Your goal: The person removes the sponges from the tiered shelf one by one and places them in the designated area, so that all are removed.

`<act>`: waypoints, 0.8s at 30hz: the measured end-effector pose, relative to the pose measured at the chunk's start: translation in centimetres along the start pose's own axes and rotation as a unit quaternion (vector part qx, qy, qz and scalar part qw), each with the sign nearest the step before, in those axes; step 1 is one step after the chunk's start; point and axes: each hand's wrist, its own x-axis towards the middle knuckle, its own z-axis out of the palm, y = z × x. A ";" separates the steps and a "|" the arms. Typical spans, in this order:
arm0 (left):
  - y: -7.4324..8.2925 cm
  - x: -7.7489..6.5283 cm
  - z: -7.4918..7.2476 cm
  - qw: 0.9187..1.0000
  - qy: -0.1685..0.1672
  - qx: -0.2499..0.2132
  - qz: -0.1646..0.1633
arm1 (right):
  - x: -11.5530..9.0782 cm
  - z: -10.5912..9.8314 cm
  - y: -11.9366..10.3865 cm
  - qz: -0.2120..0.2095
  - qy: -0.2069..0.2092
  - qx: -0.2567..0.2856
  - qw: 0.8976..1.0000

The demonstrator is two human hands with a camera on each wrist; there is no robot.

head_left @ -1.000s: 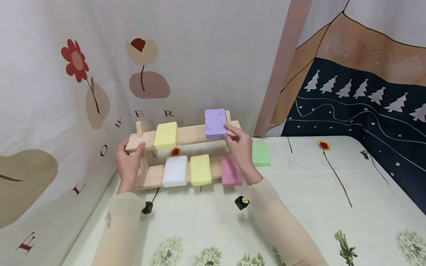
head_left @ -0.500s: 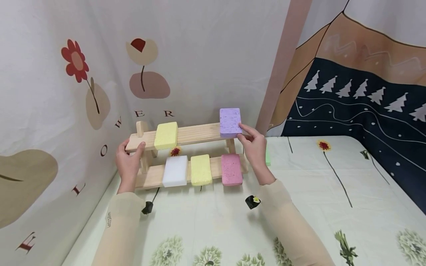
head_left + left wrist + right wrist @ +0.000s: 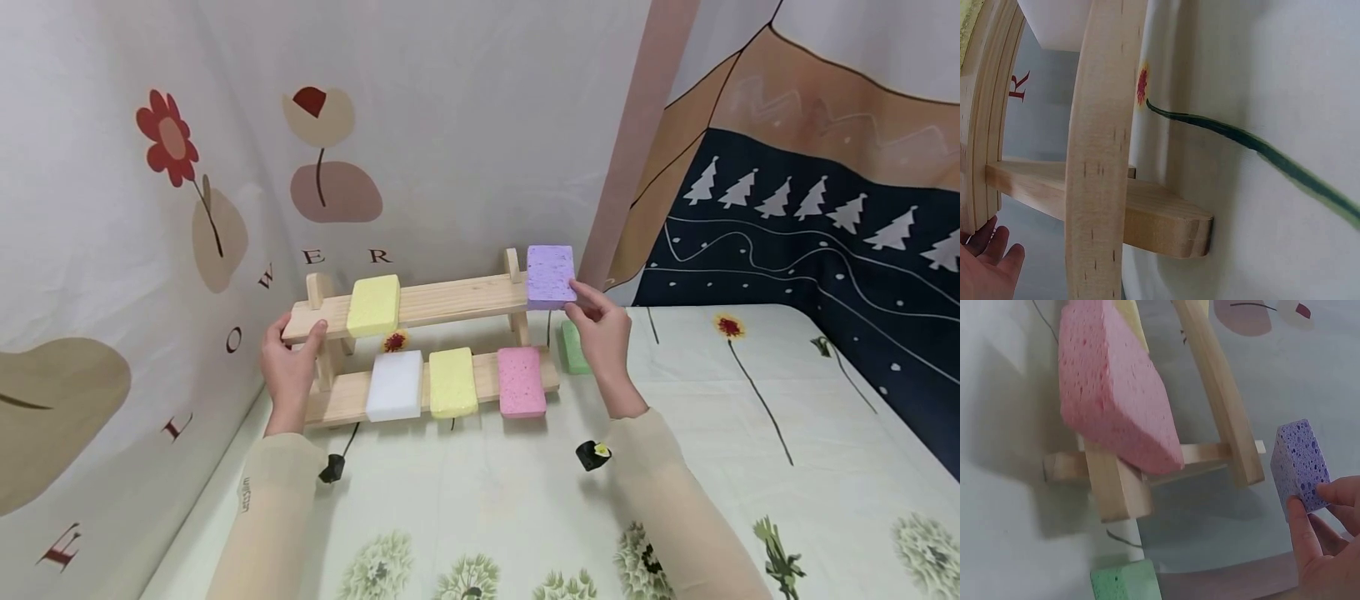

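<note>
My right hand (image 3: 603, 333) pinches a purple sponge (image 3: 551, 276) by its lower right corner. In the right wrist view that purple sponge (image 3: 1301, 465) hangs apart from the end of the two-tier wooden rack (image 3: 465, 304). At the rack's other end my left hand (image 3: 291, 367) grips the upper board, thumb on top; the left wrist view catches only some of its fingers (image 3: 999, 244). On the upper board lies a yellow sponge (image 3: 374, 305). Along the lower board sit a white sponge (image 3: 395, 385), a second yellow sponge (image 3: 453, 382) and a pink sponge (image 3: 521, 382).
A green sponge (image 3: 574, 347) lies on the flower-print tablecloth (image 3: 480, 492) right of the rack, partly behind my right hand. Close behind the rack hangs a pale printed curtain (image 3: 480, 150); a dark tree-patterned cloth (image 3: 795, 242) hangs at the right.
My right hand has carried the purple sponge rightward, from over the upper board to past its right end. The left hand has kept its grip on the rack.
</note>
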 end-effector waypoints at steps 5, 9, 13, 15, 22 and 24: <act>0.0 0.0 0.0 1.000 0.000 0.002 0.002 | 0.3 -1.0 0.8 0.013 0.016 -0.008 1.000; 0.0 0.0 0.0 1.000 0.000 0.003 0.003 | 0.4 -1.7 1.3 0.026 0.030 -0.006 0.999; -0.1 0.0 0.0 1.000 -0.001 0.000 0.004 | 0.4 -2.6 1.9 0.034 0.043 -0.008 0.998; -0.1 0.0 0.0 1.000 0.000 -0.001 0.004 | 0.4 -3.0 2.3 0.036 0.048 -0.008 0.998; -0.1 0.0 0.0 1.000 0.004 0.005 0.010 | 0.4 -4.5 3.3 0.056 0.056 -0.020 0.997; -0.1 0.0 0.0 1.000 0.004 0.004 0.010 | 0.2 -4.9 3.5 0.064 0.057 -0.027 0.996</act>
